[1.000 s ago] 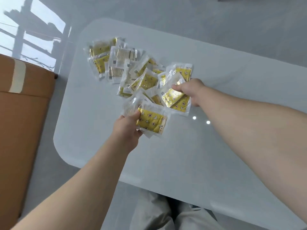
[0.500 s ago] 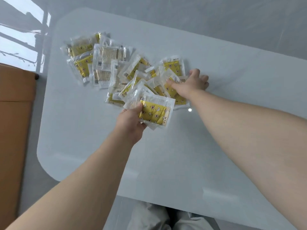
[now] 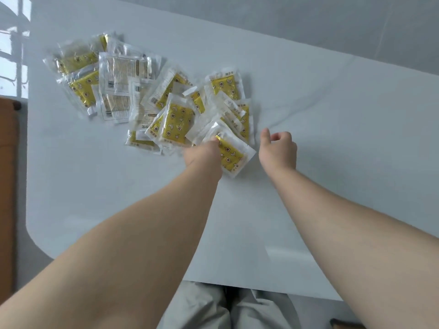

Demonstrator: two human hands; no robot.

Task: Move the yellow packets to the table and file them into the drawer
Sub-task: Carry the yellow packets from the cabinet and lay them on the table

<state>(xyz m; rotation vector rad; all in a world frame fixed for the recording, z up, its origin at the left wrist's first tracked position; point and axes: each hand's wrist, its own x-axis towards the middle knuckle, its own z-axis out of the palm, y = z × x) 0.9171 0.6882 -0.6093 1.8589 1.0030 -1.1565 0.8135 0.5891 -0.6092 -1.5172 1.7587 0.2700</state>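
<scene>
Gripping a flat clear-plastic packet with a yellow printed filling (image 3: 234, 157), the left hand (image 3: 204, 154) has its thumb pressed on top near the packet's far corner, and the other fingers are tucked out of sight underneath. The held packet juts out to the right of those fingers, tilted, low over the pale grey glossy counter (image 3: 118, 186). Whether its near corner touches the counter, I can't tell.

Just beyond the left fingers, and fanning away to their left, sits the heap of matching packets (image 3: 175, 119). They overlap one another, some showing yellow faces and some flipped to their white printed backs. The held packet's far edge overlaps the nearest packets of that heap.

Over to the right hand (image 3: 278, 150): it is just right of the held packet and apart from it, thumb lifted, fingers loosely curled inward with nothing in them. Resting on the counter or hovering over it? Can't tell.

Well to the left of both hands, past the counter's rounded edge, there's an orange-brown panel (image 3: 7, 186). On the near side, below the forearms, light grey trousers (image 3: 202, 305) show.
</scene>
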